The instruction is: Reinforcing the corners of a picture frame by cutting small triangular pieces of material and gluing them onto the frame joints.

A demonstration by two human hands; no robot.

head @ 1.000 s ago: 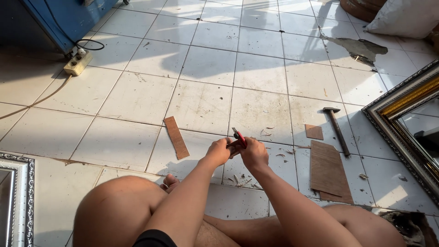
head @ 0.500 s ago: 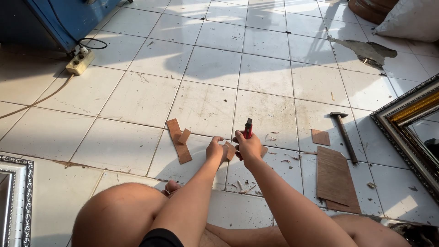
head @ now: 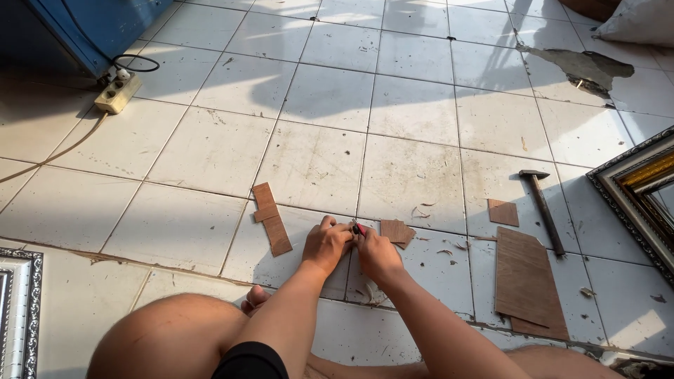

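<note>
Tiled floor (head: 316, 168); both hands' (head: 354, 247) grip seemingly tight around red tool (head: 360, 229).

Floor (head: 330, 98): off-white square tiles, dark grout, grey patch far right. Wood pieces (head: 271, 218): reddish brown. Tool (head: 359, 229) between hands: red. Cabinet (head: 105, 28) far left: blue. Frames (head: 635, 186): silver and gold ornament. Power strip (head: 117, 93): cream.

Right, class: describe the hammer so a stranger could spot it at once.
Start at the ornate gilded frame on the right edge. Just left of it, on the white tiles, lies the hammer, beside flat brown board pieces: the only long, dark-handled tool.
</note>
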